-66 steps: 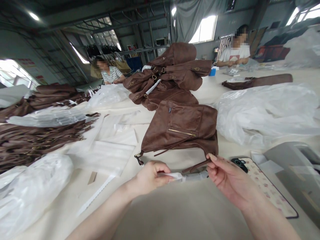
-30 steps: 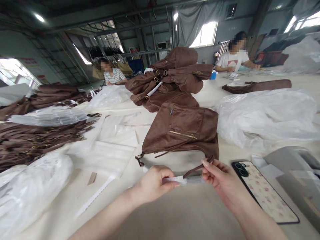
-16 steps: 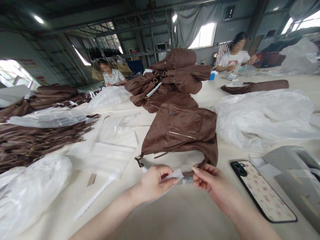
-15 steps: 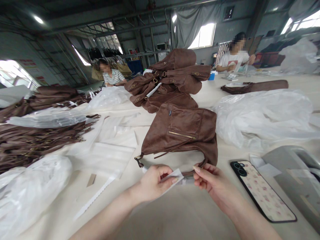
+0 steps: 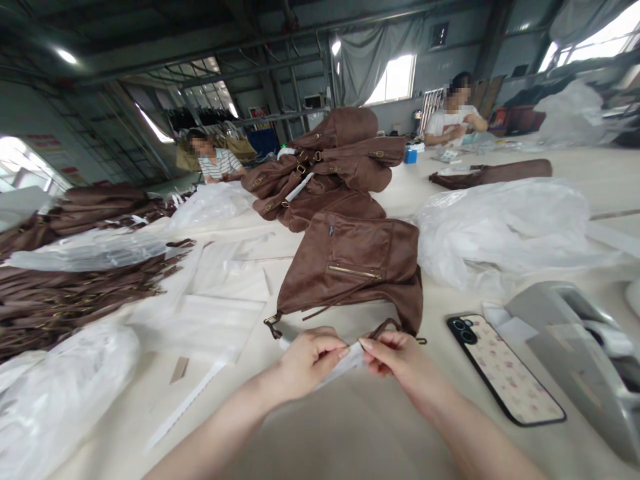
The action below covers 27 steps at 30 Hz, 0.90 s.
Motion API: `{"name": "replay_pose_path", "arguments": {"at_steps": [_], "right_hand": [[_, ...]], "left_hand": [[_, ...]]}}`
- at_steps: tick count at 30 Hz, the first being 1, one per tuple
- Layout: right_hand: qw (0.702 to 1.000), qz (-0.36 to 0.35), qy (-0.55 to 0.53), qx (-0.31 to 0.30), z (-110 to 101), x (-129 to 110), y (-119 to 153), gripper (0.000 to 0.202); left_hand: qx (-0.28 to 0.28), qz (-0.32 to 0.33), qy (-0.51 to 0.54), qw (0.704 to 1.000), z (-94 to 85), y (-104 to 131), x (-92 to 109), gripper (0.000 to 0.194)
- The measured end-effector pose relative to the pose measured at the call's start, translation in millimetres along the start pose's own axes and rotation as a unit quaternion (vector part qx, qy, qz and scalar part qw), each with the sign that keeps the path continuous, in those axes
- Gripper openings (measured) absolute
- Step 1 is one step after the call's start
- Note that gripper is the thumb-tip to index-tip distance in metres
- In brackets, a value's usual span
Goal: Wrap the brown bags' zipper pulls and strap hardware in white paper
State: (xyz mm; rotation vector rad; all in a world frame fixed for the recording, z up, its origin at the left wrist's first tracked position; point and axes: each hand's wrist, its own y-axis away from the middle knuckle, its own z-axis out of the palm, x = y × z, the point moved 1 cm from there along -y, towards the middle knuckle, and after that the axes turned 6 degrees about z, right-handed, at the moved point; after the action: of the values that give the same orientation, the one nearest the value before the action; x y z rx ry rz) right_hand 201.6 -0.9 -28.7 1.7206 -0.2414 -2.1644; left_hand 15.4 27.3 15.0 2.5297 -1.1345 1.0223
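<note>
A brown handbag (image 5: pixel 355 250) with a brass zip lies flat in front of me, its strap (image 5: pixel 387 325) curving toward my hands. My left hand (image 5: pixel 310 360) pinches a small white wrapping sheet (image 5: pixel 345 365) beside the strap. Thumb and fingers of my right hand (image 5: pixel 393 352) are closed at the sheet's right end, where the strap passes. The part of the strap between both hands is mostly hidden by the sheet and my fingers. A metal clasp (image 5: pixel 421 341) shows just right of my right hand.
More brown bags (image 5: pixel 335 167) are heaped behind. Brown straps (image 5: pixel 75 293) and white sheets (image 5: pixel 215 323) lie left. To the right are clear plastic (image 5: pixel 505 227), a phone (image 5: pixel 510 370) and a grey tape dispenser (image 5: pixel 570 353). Two people (image 5: pixel 453 120) sit across the table.
My right hand has moved left to meet the white sheet near my left fingers. The clasp beside it has come into sight. The whole view has shifted slightly.
</note>
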Motion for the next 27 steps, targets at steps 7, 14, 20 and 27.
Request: {"name": "replay_pose_path", "arguments": {"at_steps": [7, 14, 20, 27], "right_hand": [[0.998, 0.046, -0.030, 0.034, -8.6, -2.2, -4.1, 0.043], [0.959, -0.060, 0.260, 0.094, -29.5, -18.9, 1.9, 0.031], [0.812, -0.262, 0.507, 0.124, -47.6, -32.5, 10.5, 0.053], [0.763, -0.194, 0.607, 0.105, -49.4, -13.6, -2.0, 0.050]], "left_hand": [[-0.102, -0.087, -0.007, 0.991, 1.4, -16.1, 7.2, 0.035], [-0.257, -0.194, 0.041, 0.946, -15.8, -18.9, 25.0, 0.034], [-0.283, -0.215, 0.026, 0.935, -26.1, -25.9, 12.9, 0.038], [-0.291, -0.051, -0.016, 0.955, -45.9, -37.1, 17.0, 0.037]]}}
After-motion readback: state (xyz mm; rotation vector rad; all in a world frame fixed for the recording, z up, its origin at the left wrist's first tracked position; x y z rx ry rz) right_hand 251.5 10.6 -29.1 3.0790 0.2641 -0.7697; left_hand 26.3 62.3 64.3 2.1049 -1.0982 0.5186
